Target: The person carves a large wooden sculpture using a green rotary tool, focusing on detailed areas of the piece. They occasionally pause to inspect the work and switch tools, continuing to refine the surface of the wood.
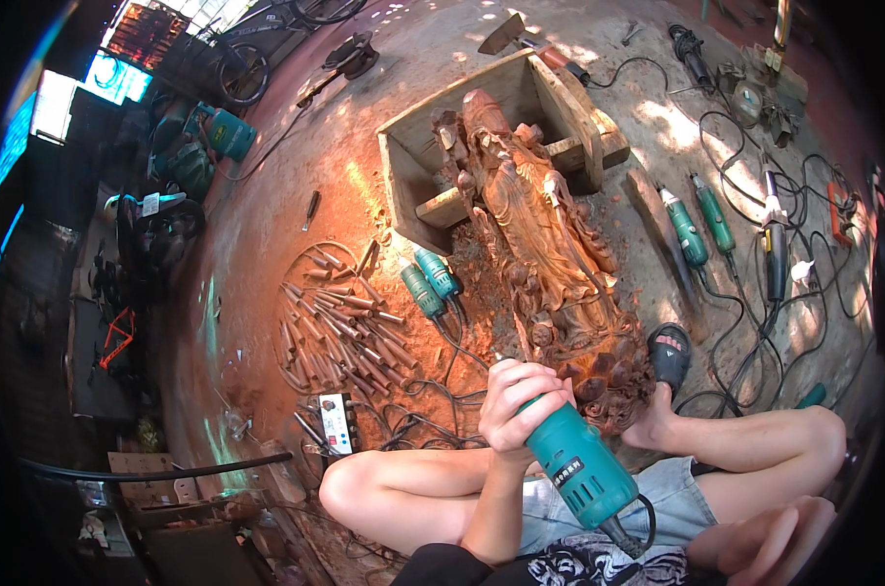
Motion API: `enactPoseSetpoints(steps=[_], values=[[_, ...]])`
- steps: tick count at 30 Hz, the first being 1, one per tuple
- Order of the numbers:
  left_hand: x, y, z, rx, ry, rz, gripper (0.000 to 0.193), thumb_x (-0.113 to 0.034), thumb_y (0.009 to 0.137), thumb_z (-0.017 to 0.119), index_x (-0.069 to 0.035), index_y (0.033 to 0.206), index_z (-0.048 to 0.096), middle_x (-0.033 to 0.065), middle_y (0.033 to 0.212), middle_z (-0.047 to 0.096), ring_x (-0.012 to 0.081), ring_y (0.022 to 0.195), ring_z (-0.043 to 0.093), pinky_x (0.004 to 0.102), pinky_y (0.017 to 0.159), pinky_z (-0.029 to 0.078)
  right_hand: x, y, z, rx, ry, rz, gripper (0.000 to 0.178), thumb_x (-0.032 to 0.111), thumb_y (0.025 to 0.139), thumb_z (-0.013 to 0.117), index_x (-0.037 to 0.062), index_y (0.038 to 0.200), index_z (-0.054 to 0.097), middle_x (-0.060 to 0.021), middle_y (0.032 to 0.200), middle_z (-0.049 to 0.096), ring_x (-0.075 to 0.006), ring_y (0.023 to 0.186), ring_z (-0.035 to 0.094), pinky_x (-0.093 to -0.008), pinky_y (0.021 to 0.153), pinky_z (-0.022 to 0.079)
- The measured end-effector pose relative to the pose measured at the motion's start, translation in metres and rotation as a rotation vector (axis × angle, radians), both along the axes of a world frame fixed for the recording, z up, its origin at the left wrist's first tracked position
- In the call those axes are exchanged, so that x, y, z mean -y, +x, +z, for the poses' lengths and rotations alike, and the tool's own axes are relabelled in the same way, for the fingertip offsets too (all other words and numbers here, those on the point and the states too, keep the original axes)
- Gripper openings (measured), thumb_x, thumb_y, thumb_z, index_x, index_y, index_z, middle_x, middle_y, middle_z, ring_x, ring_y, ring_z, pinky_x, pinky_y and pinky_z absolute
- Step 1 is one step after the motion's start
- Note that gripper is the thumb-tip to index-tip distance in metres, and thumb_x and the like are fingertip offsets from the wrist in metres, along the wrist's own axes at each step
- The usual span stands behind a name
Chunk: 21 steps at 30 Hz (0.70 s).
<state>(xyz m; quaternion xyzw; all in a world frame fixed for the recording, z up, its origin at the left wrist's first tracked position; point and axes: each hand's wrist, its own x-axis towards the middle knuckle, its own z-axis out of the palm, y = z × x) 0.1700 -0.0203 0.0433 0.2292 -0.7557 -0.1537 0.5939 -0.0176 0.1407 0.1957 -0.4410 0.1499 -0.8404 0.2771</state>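
My left hand [526, 402] is wrapped round the front of a green electric die grinder [584, 467]. The tool slants across my lap, its corded tail toward me and its tip toward a carved wooden statue [535, 225]. Reddish-brown and robed, the figure leans with its top in a wooden box frame [408, 156] and its base near my feet. Whether the tip touches the wood, I cannot tell. At the lower right, close to the camera, my right hand [779, 537] is raised with fingers stretched out and nothing visible in it. It is partly cut off.
Left of the statue lie a pile of carving chisels [340, 332], two green grinders [423, 288] and a white power strip [336, 424] among cables. On the right are more green grinders [684, 230], a wooden bar [660, 234] and tangled cords. A hammer [555, 57] lies behind the box.
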Motion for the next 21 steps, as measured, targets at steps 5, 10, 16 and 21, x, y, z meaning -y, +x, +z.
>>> enactPoseSetpoints(steps=[5, 10, 16, 21], values=[[-0.001, 0.0, 0.005, -0.029, -0.001, 0.02, 0.036, 0.007, 0.07, 0.088, -0.01, 0.097, 0.072, 0.0041, 0.093, 0.071, 0.0255, 0.083, 0.072, 0.0408, 0.073, 0.054, -0.001, -0.003, -0.007, 0.035, 0.022, 0.003, 0.022, 0.002, 0.087, 0.07, 0.0203, 0.097, 0.062, -0.0002, 0.093, 0.062, -0.0156, 0.078, 0.055, -0.0371, 0.103, 0.044], [-0.001, 0.002, -0.001, -0.029, 0.002, -0.012, 0.033, 0.004, 0.072, 0.089, -0.01, 0.098, 0.073, 0.0045, 0.094, 0.071, 0.0265, 0.085, 0.072, 0.0413, 0.074, 0.054, -0.003, -0.008, -0.02, 0.088, 0.07, -0.002, 0.025, -0.004, 0.085, 0.068, 0.0189, 0.088, 0.057, -0.0002, 0.084, 0.058, -0.0139, 0.07, 0.051, -0.0382, 0.109, 0.043], [0.001, 0.008, 0.0, -0.022, 0.019, -0.014, 0.033, 0.002, 0.073, 0.089, -0.01, 0.099, 0.073, 0.0045, 0.094, 0.071, 0.0265, 0.085, 0.072, 0.0411, 0.074, 0.054, -0.004, -0.013, -0.048, 0.228, 0.225, -0.009, 0.031, -0.01, 0.082, 0.065, 0.0173, 0.078, 0.05, -0.0003, 0.074, 0.054, -0.012, 0.06, 0.047, -0.0395, 0.115, 0.04], [0.004, 0.006, -0.001, -0.02, 0.022, 0.001, 0.034, 0.0, 0.071, 0.091, -0.011, 0.099, 0.074, 0.0045, 0.095, 0.072, 0.026, 0.086, 0.072, 0.0414, 0.074, 0.053, 0.003, -0.035, -0.098, 0.517, 0.459, 0.0, 0.037, -0.016, 0.08, 0.062, 0.0159, 0.07, 0.045, -0.0003, 0.065, 0.05, -0.0103, 0.051, 0.043, -0.0406, 0.121, 0.038]])
